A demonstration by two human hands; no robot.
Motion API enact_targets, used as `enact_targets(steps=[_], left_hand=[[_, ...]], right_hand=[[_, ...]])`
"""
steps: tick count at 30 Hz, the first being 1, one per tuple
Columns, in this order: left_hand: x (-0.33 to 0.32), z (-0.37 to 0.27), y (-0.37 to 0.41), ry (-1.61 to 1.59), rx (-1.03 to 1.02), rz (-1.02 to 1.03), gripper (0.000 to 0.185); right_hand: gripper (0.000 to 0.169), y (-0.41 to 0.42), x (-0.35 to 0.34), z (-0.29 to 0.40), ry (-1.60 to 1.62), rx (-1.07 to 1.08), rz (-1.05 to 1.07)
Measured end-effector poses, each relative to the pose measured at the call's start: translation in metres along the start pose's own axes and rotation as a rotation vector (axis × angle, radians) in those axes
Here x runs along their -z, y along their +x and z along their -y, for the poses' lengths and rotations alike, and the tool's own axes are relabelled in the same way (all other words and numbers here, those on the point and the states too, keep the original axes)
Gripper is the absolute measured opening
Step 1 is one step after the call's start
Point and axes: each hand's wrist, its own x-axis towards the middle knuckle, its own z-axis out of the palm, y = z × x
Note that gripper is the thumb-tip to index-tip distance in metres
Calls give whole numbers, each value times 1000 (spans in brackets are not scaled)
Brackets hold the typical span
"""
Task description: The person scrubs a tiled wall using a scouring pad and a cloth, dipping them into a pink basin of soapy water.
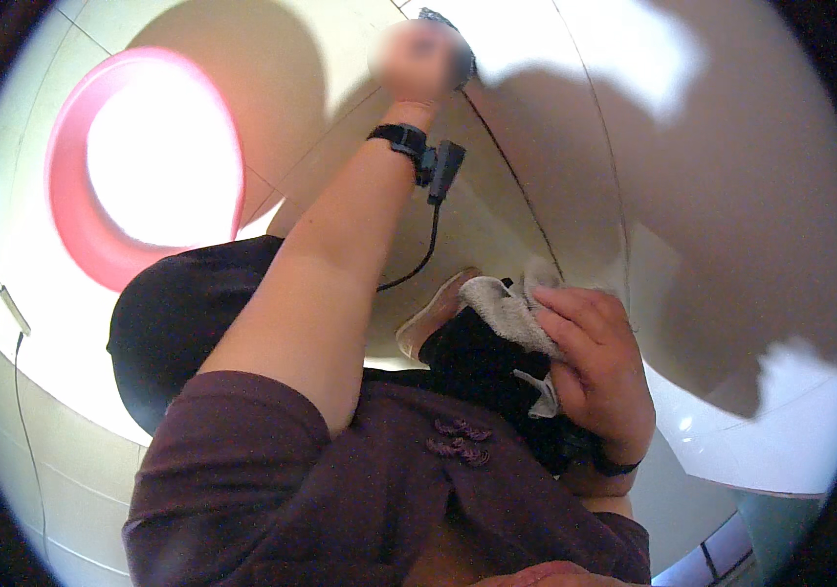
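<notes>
My left hand (pixel 422 62) reaches far forward over the tiled floor, blurred, so its fingers cannot be made out. A dark, glossy-edged thing (pixel 469 62) shows around it; whether the hand grips or only touches it is unclear. On that wrist is a black strap with a small device (pixel 445 172), from which a black cable runs back. Close to my body, my right hand (pixel 598 352) holds a crumpled light grey cloth (pixel 506 315) between thumb and fingers. Its loose folds hang to the left, in front of a shoe (pixel 437 312).
A pink round basin (pixel 70 176) stands on the floor at the left, its inside glaring white. A thin cable with a pale flat piece (pixel 15 311) lies near the left rim. A dark line (pixel 510 176), cord or tile joint, crosses the floor. A pale white-edged fixture (pixel 763 469) stands lower right.
</notes>
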Motion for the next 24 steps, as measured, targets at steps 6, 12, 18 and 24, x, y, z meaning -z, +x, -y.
enact_targets(steps=[6,12,18,24], left_hand=[[-6,12,17,119,207,109,21],[2,-33,8,-264,371,-39,22],[-16,-7,13,-19,379,62,20],[-14,-3,5,-74,366,81,20]], right_hand=[[46,1,-1,5,10,6,-38],[45,1,1,8,3,-4,-29],[45,-2,0,11,5,-7,-32],[47,2,0,11,-16,19,-54]])
